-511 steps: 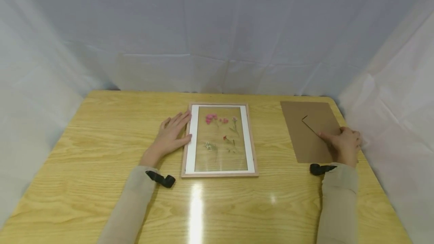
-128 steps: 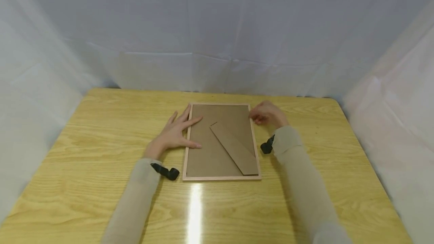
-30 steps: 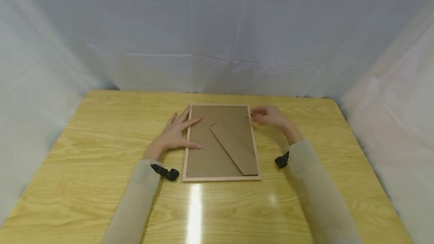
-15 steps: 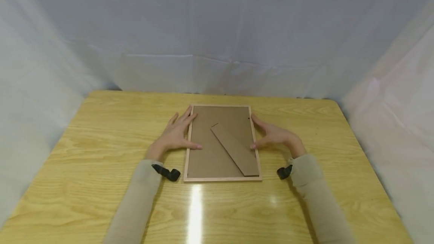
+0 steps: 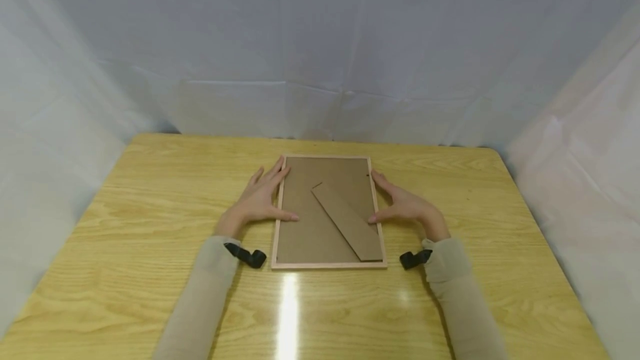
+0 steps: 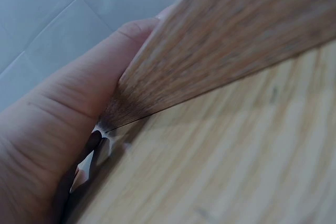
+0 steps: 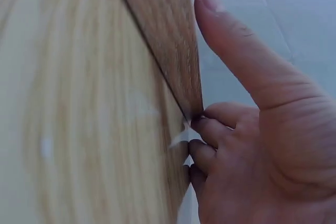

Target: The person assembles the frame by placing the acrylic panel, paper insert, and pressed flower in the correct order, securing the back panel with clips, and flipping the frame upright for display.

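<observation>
A rectangular picture frame of pale wood (image 5: 330, 266) lies flat near the middle of a yellow wood-grained desk (image 5: 150, 210), its back turned upward. From where I stand I can see a flat brown backing board (image 5: 310, 238) fitted inside it, and across that a brown tapering stand leg (image 5: 352, 224) runs slantwise, its narrow end near the board's centre and its broad end in the near right corner. A small dark fitting (image 5: 367, 175) shows at the right rail, toward the far end.

The person's hands are well apart, one on either side of the frame. The left hand (image 5: 257, 199) is spread along the left rail, its thumb reaching over onto the board and its fingers along the wood. The right hand (image 5: 407, 204) mirrors it: thumb tip at the inner side of the right rail, fingers against the outer side. How firmly either one presses, I cannot tell.

Both arms wear beige sleeves (image 5: 195, 299), with a small black device on the left wrist (image 5: 256, 258) and another on the right wrist (image 5: 412, 260). Behind the desk hangs a creased, pale grey-white sheet (image 5: 320, 43), and a bright streak of light shines on the near desktop.
</observation>
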Action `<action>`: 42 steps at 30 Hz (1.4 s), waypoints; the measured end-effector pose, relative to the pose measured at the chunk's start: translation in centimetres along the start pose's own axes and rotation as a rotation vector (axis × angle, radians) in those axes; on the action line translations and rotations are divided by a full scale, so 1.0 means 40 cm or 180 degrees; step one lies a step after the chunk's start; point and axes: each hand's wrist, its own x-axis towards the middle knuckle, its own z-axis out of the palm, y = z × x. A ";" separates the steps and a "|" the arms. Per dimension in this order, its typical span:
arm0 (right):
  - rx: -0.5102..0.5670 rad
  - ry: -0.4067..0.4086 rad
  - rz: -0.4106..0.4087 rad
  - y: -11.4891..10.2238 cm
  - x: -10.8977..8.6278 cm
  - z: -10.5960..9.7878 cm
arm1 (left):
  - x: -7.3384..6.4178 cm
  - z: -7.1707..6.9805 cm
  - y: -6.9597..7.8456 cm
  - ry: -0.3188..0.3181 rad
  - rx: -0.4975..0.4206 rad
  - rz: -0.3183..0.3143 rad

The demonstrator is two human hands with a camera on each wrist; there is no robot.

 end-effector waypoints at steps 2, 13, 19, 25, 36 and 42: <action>-0.0068 0.0069 0.0031 0.003 0.000 0.006 | -0.001 0.001 0.000 0.0000 0.0002 0.0000; -0.0081 0.0215 0.0170 0.017 0.001 0.019 | -0.001 -0.013 0.009 0.0077 -0.0273 -0.0038; -0.0083 0.0217 0.0155 0.015 0.001 0.023 | 0.005 -0.017 0.007 0.0215 -0.0511 -0.0104; -0.0118 0.0223 0.0141 0.013 0.002 0.026 | 0.003 -0.019 0.007 0.0371 -0.0679 -0.0128; -0.0154 0.0195 -0.0182 0.016 0.006 0.025 | 0.017 -0.035 0.021 0.0427 -0.0994 -0.0382; -0.0121 0.0145 -0.0190 0.007 0.007 0.022 | 0.018 -0.053 0.015 0.0150 -0.1274 -0.0453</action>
